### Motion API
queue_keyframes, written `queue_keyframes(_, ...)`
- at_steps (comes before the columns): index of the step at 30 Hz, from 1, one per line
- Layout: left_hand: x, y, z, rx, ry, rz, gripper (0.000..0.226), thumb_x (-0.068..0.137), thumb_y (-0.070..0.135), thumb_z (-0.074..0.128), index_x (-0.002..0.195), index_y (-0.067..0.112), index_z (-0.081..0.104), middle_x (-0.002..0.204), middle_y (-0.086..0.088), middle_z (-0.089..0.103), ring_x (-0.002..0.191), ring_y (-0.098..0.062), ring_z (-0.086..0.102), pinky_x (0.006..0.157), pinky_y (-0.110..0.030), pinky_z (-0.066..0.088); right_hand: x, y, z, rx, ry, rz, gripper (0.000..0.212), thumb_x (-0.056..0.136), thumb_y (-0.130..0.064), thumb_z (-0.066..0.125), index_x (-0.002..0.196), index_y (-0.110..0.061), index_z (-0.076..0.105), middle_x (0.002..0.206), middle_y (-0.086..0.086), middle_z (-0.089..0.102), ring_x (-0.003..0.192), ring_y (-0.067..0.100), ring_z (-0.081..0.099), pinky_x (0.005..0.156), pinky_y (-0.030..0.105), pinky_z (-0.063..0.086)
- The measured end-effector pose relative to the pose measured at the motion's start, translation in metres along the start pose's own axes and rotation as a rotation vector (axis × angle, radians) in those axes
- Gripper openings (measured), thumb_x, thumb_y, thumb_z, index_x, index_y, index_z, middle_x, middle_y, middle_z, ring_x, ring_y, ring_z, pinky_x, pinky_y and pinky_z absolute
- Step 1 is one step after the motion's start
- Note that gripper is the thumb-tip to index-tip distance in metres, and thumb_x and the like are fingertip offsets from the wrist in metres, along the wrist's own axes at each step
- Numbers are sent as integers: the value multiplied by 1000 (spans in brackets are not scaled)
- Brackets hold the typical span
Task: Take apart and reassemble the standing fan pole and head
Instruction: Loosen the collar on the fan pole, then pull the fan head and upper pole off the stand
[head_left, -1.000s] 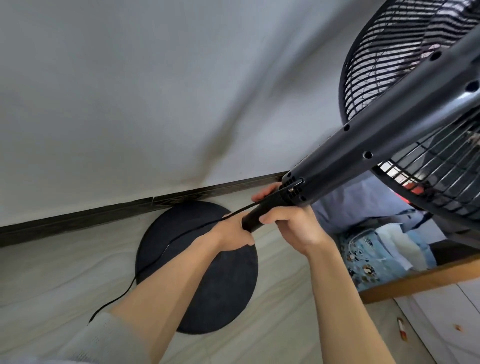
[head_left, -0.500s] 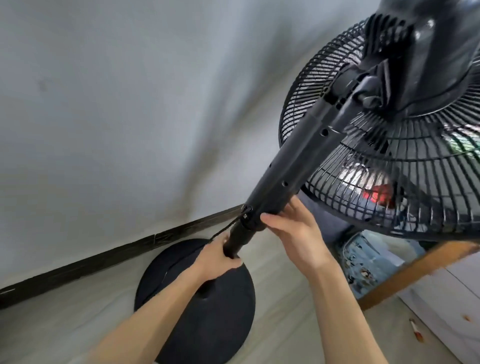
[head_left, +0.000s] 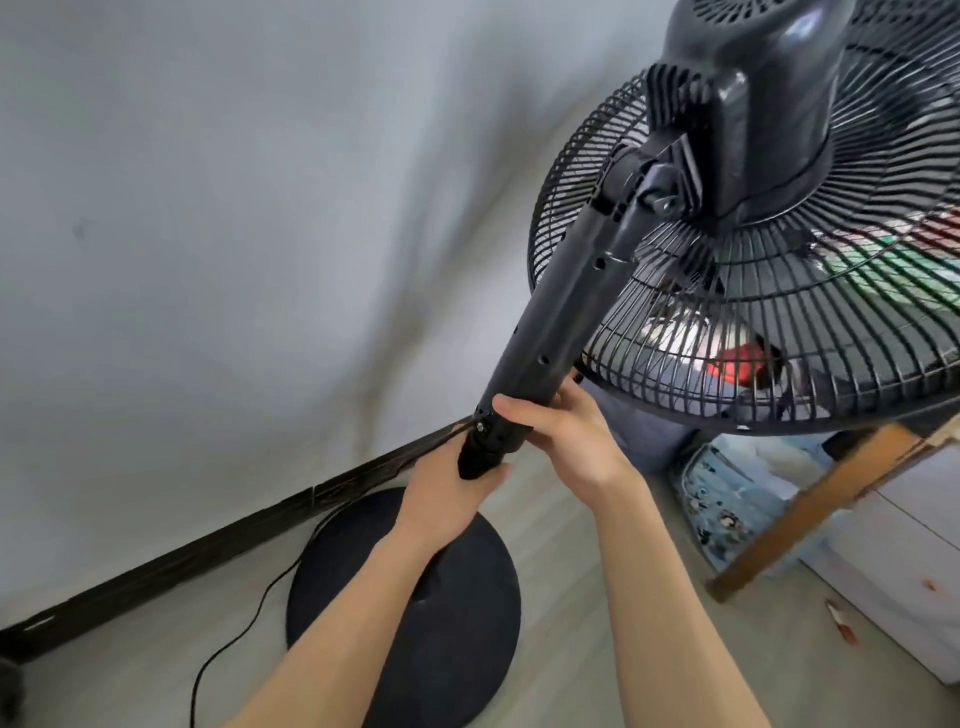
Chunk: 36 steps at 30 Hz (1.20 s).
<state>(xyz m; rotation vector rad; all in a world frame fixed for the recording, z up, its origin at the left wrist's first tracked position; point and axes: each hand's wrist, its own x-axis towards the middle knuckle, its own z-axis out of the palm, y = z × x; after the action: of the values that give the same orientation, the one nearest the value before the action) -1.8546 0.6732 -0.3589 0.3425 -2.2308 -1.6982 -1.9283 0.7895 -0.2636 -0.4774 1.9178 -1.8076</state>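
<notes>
A black standing fan fills the right side. Its motor housing (head_left: 748, 98) and wire grille (head_left: 779, 322) sit at the top right, on a thick black neck tube (head_left: 561, 312) that slants down to the left. My right hand (head_left: 566, 431) wraps the neck's lower end. Just below it, my left hand (head_left: 447, 486) grips the thinner pole (head_left: 480, 460) where it enters the neck. The lower pole is hidden behind my left hand and arm. The round black base (head_left: 457, 623) lies on the floor beneath.
A black power cord (head_left: 228, 639) trails over the floor left of the base. A grey wall with a dark skirting board (head_left: 208, 545) runs behind. At right stand a wooden beam (head_left: 826, 499), a patterned blue bag (head_left: 727, 519) and a white cabinet (head_left: 904, 561).
The fan head has swung from a steep tilt toward upright, so the motor housing now shows. My hands stayed at the neck and pole joint, the left sliding lower on the pole.
</notes>
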Motion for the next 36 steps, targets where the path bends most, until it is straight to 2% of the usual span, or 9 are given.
queue_keyframes(7, 22, -12, 3, -47, -100, -101, 23, 76, 19, 72, 96, 22, 59, 79, 1, 65, 69, -13, 58, 65, -30, 46, 25, 5, 7, -136, 38, -13, 48, 64, -27, 88, 108, -13, 74, 107, 4, 76, 103, 21, 70, 89, 36, 51)
queue_keyframes(10, 31, -18, 4, -59, -123, -124, 22, 72, 15, 73, 87, 9, 57, 69, 3, 56, 60, -12, 51, 59, -28, 40, 34, 11, 13, -83, 25, -61, 44, 64, -19, 81, 105, -4, 72, 110, 7, 75, 101, 24, 67, 85, 40, 49)
queue_keyframes(13, 41, -20, 5, -98, -153, -128, 24, 72, 10, 73, 87, 1, 56, 69, 1, 51, 60, -12, 45, 58, -28, 36, 38, 14, 20, 85, 32, -102, 31, 58, -9, 78, 87, -2, 69, 94, 14, 70, 91, 27, 64, 81, 44, 51)
queue_keyframes(16, 45, -22, 7, -119, -158, -136, 23, 70, 10, 71, 88, 7, 58, 70, 5, 54, 65, -12, 49, 62, -30, 40, 38, 10, 29, 200, 128, -99, 28, 55, 0, 75, 81, -5, 65, 84, 13, 66, 83, 28, 65, 77, 44, 53)
queue_keyframes(21, 44, -22, 11, -141, -104, -107, 26, 69, 10, 69, 79, 29, 53, 63, 15, 54, 60, -7, 50, 62, -26, 40, 38, 3, 48, 175, 426, -70, 48, 52, -2, 78, 98, 1, 65, 80, 5, 73, 78, 25, 69, 85, 53, 57)
queue_keyframes(26, 38, -21, 11, -80, -81, -70, 22, 70, 14, 73, 85, 20, 58, 75, 5, 63, 68, -16, 56, 63, -29, 40, 32, -14, 49, 122, 584, -131, 57, 56, -4, 83, 110, -3, 65, 80, 3, 74, 75, 23, 72, 84, 60, 58)
queue_keyframes(29, 35, -20, 10, -89, -72, -79, 22, 70, 13, 74, 87, 20, 60, 79, 2, 65, 72, -17, 57, 65, -29, 41, 27, -16, 49, 60, 591, -149, 59, 60, -10, 87, 114, -12, 62, 92, 0, 77, 83, 17, 75, 86, 49, 60)
queue_keyframes(32, 33, -20, 7, -93, -61, -103, 25, 72, 12, 73, 87, 24, 58, 79, 6, 62, 73, -14, 56, 66, -28, 43, 22, -11, 48, -33, 528, -186, 68, 69, -17, 88, 128, -13, 54, 104, 2, 74, 92, 13, 74, 85, 33, 59)
queue_keyframes(36, 34, -21, 5, -59, -70, -129, 23, 72, 14, 71, 91, 19, 59, 81, 3, 66, 78, -19, 63, 70, -34, 50, 19, 8, 48, -88, 436, -246, 76, 73, -15, 88, 135, -13, 44, 117, 4, 68, 103, 10, 70, 84, 23, 57)
